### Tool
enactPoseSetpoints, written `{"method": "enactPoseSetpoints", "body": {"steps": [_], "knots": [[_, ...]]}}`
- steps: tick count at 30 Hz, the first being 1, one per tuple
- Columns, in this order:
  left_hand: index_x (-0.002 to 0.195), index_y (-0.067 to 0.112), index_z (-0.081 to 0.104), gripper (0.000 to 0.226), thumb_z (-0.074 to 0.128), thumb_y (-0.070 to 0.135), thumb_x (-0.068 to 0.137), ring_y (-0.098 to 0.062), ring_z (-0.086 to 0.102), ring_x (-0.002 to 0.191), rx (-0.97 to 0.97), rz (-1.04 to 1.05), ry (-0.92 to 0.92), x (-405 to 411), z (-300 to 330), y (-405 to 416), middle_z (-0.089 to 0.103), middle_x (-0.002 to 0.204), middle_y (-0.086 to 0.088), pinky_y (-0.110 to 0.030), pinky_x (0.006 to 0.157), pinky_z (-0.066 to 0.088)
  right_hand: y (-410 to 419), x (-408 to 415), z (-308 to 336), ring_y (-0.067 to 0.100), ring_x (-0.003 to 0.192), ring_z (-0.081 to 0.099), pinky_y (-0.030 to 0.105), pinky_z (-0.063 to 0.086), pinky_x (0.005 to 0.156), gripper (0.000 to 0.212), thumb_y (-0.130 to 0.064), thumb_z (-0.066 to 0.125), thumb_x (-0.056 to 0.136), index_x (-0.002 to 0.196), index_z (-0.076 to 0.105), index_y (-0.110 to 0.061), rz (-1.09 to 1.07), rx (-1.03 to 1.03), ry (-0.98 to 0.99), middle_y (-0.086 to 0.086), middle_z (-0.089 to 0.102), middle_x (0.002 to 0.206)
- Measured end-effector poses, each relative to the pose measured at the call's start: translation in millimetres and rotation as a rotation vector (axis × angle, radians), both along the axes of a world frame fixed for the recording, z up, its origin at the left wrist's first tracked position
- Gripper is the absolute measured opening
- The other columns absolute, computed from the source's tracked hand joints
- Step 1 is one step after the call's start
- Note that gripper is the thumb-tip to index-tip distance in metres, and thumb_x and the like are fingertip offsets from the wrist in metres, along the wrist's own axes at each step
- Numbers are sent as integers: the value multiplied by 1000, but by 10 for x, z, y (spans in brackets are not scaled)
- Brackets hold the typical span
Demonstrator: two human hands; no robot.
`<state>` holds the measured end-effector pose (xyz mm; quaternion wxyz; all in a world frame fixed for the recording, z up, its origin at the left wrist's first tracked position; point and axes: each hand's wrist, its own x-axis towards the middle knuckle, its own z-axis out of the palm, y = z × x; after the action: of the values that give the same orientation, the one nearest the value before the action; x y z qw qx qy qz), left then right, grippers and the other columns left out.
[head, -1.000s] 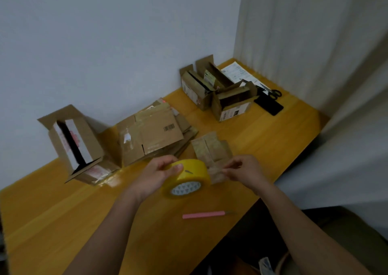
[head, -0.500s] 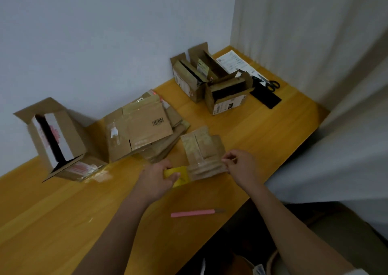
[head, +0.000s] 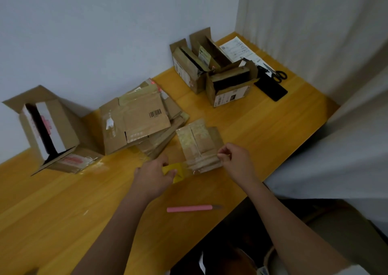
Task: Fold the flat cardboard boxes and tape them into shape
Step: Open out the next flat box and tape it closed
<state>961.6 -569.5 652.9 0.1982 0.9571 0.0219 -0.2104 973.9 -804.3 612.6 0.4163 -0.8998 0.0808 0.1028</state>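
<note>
Since a second ago the yellow tape roll (head: pixel 175 172) has dropped from up in the air down to the surface (head: pixel 262 127), and the clear strip is now stretching across the near edge of the small box (head: pixel 199 146). The left hand (head: pixel 154 175) is gripping the roll, fingers curled around it, just left of the box. The right hand (head: pixel 236 161) is pinching the free end of the tape at the box's right edge, thumb and forefinger pressed together. A pink utility knife (head: pixel 192 208) is lying on the surface just in front of the hands. A stack of flat boxes (head: pixel 136 120) is sitting behind, with an opened box (head: pixel 45 127) at far left and two folded boxes (head: pixel 212 73) near the corner, beside scissors (head: pixel 277 74).
</note>
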Motion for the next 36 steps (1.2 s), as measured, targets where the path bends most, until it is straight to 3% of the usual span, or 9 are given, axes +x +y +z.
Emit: {"method": "enactPoseSetpoints", "body": {"steps": [5,8,11,14,17,21,25,30,36], "knots": [[101,22,48,22,55,41,95,-25,55,82,-20,12,99,3,-94,-88,52,79,3,-39,75,44,-44,55,-29,6,74,58,15,40,58,19,-12,62,93,77,59,-22,-71,70,48,-4,61,79],[116,14,51,31,54,36,95,-25,56,83,4,35,126,52,-113,-154,57,92,-4,-34,66,44,-88,77,-60,13,76,60,25,49,68,12,-15,63,94,84,62,-20,-119,144,104,-1,62,81],[133,16,42,45,55,26,91,-31,56,102,88,5,104,127,-95,-264,46,126,-11,-47,89,48,-122,101,-95,20,82,61,36,53,78,2,-17,62,96,94,63,-16,-135,219,183,2,63,85],[133,32,37,56,62,21,85,-27,54,108,81,-144,46,157,-101,-427,37,125,-3,-55,106,35,-159,97,-87,19,82,66,37,57,79,15,-16,64,94,108,60,-17,-161,336,227,4,64,91],[123,40,45,32,55,43,92,-23,55,110,144,-204,-53,114,-191,-591,39,123,2,-55,106,32,-216,85,-70,15,79,69,33,60,71,36,-19,71,89,119,52,-26,-211,400,208,0,64,96],[118,40,47,32,51,57,91,-24,58,106,198,-91,-143,65,-296,-723,50,117,2,-46,97,33,-319,31,-151,17,87,67,40,58,77,17,-39,62,94,100,65,-24,-187,287,195,-2,66,96],[109,41,50,28,55,58,87,-21,57,105,126,-21,-134,94,-324,-719,54,110,6,-44,94,30,-366,-55,-159,10,90,67,25,53,76,27,-47,58,94,91,66,-22,-238,464,333,0,68,99],[109,42,51,28,59,56,86,-19,56,105,117,-2,-130,115,-329,-733,54,110,8,-45,96,30,-360,-43,-154,17,82,64,24,52,69,24,-37,67,90,86,68,-13,-237,529,308,5,67,85],[108,42,52,30,62,56,84,-16,57,103,120,4,-136,122,-331,-766,51,107,12,-44,93,29,-292,-13,-303,17,74,56,32,44,69,26,-31,59,97,77,65,-16,-314,433,289,2,61,77]]}}
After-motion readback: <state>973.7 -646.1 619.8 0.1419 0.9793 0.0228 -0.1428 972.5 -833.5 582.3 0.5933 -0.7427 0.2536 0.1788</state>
